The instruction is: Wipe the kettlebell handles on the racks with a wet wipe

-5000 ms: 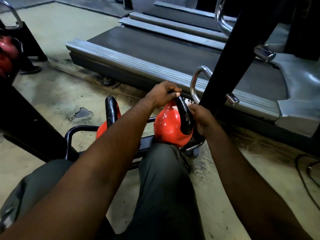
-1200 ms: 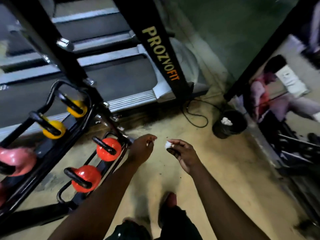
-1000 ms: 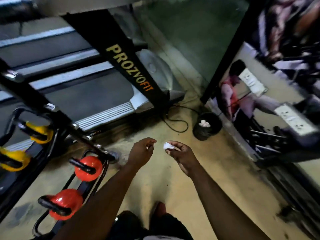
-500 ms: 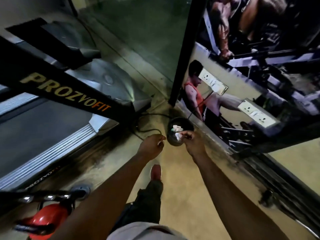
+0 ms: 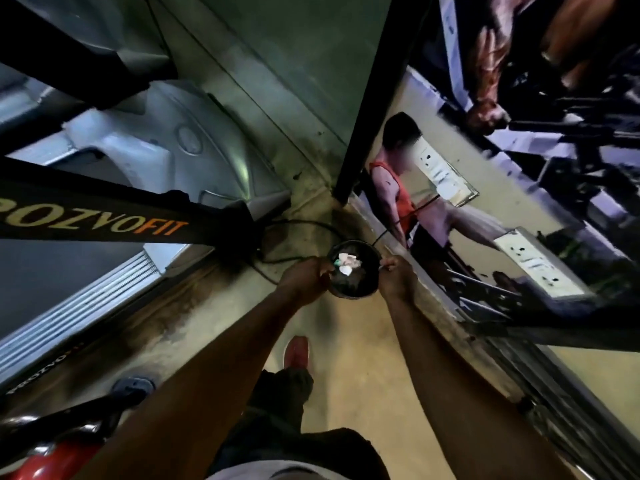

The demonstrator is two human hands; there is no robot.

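Observation:
Both my hands reach out over a small black bin on the floor. Crumpled white wipes lie inside it. My left hand hovers at the bin's left rim with its fingers loosely curled and nothing in it. My right hand hovers at the right rim, fingers loosely bent, and no wipe shows in it. A red kettlebell with a black handle sits on the rack at the bottom left corner, far behind both hands.
A treadmill with a black PROZVOFIT upright fills the left. Its cable lies by the bin. A mirrored wall with sockets runs along the right. My red shoe stands on the tan floor.
I have stood up from the kettlebell rack and walked to the bin. The wipe that my right hand pinched half a second ago is out of it, and the hand has moved right.

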